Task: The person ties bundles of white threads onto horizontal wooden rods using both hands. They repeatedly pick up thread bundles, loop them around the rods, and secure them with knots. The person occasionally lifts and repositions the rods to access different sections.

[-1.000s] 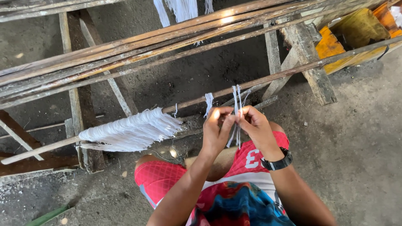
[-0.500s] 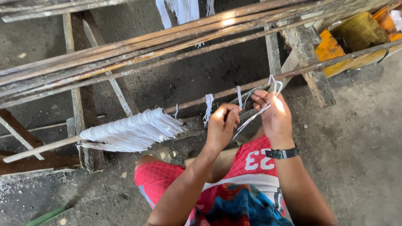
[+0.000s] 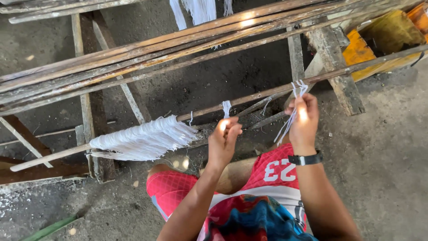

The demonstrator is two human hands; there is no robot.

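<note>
A long thin wooden pole (image 3: 249,99) runs across in front of me. A thick bunch of white threads (image 3: 142,140) hangs wrapped on its left part. My right hand (image 3: 303,118) pinches a few white strands (image 3: 298,89) looped over the pole and pulls them down toward my lap. My left hand (image 3: 225,138) is closed just below the pole, fingers pinched together near a small knotted tuft of thread (image 3: 227,107). A black watch sits on my right wrist.
A rack of several long bamboo poles (image 3: 147,58) lies above on a wooden frame (image 3: 332,67). More white threads (image 3: 200,9) hang at the top. Yellow and orange containers (image 3: 379,42) stand at the upper right. The ground is dark concrete.
My right hand has carried the strands rightward along the pole, away from my left hand. My left hand dropped slightly and stayed near the middle.
</note>
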